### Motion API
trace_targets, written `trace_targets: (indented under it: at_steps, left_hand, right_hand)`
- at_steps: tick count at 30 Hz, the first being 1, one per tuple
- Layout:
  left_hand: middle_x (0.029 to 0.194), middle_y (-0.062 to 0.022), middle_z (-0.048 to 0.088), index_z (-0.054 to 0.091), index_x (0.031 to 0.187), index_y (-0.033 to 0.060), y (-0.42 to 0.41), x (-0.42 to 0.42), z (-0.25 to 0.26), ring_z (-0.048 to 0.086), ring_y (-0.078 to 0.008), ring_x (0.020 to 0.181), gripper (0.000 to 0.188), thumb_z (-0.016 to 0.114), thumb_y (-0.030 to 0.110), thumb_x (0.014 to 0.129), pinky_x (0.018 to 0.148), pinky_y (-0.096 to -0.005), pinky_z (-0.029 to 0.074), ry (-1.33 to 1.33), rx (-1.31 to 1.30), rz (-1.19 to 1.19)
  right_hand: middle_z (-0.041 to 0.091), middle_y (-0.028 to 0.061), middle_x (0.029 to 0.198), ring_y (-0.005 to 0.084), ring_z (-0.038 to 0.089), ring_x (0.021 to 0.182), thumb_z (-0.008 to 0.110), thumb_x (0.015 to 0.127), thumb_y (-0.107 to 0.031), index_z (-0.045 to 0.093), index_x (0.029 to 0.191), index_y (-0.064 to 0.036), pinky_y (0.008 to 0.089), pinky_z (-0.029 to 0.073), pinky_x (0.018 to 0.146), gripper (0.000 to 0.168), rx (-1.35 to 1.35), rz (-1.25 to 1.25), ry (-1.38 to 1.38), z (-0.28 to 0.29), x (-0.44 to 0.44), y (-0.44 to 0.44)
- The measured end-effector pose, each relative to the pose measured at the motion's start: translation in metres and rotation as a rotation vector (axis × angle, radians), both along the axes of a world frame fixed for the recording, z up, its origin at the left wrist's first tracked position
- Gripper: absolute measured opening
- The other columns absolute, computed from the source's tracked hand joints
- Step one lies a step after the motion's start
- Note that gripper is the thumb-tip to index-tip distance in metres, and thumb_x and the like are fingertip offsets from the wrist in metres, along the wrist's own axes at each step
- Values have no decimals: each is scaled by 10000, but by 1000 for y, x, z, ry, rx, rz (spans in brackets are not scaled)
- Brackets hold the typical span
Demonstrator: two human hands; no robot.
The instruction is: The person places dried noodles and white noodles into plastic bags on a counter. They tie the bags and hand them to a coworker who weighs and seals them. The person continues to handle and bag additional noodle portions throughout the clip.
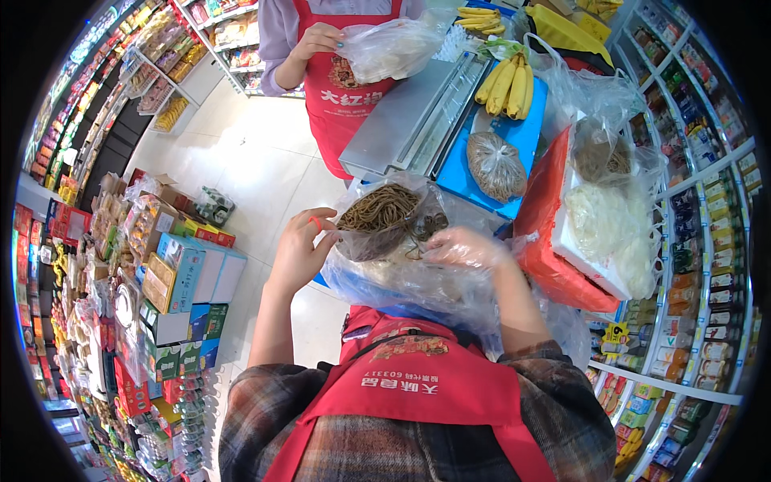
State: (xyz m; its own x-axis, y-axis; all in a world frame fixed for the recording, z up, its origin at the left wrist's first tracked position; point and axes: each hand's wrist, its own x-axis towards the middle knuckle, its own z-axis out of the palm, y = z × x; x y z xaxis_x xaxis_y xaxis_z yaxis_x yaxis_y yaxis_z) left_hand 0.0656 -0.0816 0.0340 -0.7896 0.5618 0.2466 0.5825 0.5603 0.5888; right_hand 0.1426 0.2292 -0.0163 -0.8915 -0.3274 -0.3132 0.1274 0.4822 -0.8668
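My left hand (308, 244), an orange-red ring on one finger, pinches the left rim of a clear plastic bag (374, 246) between thumb and forefinger. Inside lies a tangle of thin brown strands (379, 208), probably dried noodles or vegetable. My right hand (467, 248), in a thin clear plastic glove, is at the bag's right side, its fingers blurred. Just beyond its fingertips sits a small dark clump (430, 224), with loose strands trailing beside it. Whether those fingers grip any strands is unclear. Below both hands spreads a larger clear bag (409, 283) with pale contents.
Beyond the bag stands a metal-topped bench device (403, 120), with a knotted bag of brown strands (497, 167) and bananas (507, 87) beside it. At right, a red-wrapped foam box (545, 241) bears bagged goods. A co-worker's hand (316, 41) holds a plastic bag. Stacked cartons (181, 271) stand at left.
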Motion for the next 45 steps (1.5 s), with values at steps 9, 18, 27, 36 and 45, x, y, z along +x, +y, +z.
trace_targets:
  at_steps: [9,18,27,36,45]
  left_hand:
    - [1149,-100,662,629,854,26,2,12,-5,608,-299,1072,72,687,56,823,879,-383,494,46,33,-29]
    - [1117,-96,666,639,878,27,2,12,-13,604,-315,1055,100,687,81,809,944,-419,456,29,62,-37]
    - [1102,-110,667,635,879,26,-3,10,-14,619,-319,1017,111,685,66,788,902,-416,483,63,88,-58]
    - [1126,-100,659,619,898,40,-4,11,-17,616,-302,1039,122,687,29,798,878,-396,506,92,92,-80]
    - [1117,-100,647,619,889,50,-3,12,-21,607,-302,1043,144,694,32,766,918,-420,474,110,107,-128]
  right_hand:
    - [649,204,822,289,644,769,668,866,-368,652,854,19,393,495,706,387,176,-225,211,-50,-28,-63]
    - [615,-47,767,22,485,607,626,945,-153,681,951,-26,178,378,544,138,-634,-72,82,98,-28,-33]
    - [651,61,807,85,565,597,642,915,-143,652,889,-3,205,421,495,143,-634,-193,556,218,-46,-41]
    - [639,74,844,99,556,625,606,956,-181,622,984,-12,224,443,539,171,-709,-97,815,273,-60,-34]
    - [614,81,763,122,586,620,595,950,-139,607,962,4,255,505,555,144,-941,-25,937,329,-68,-29]
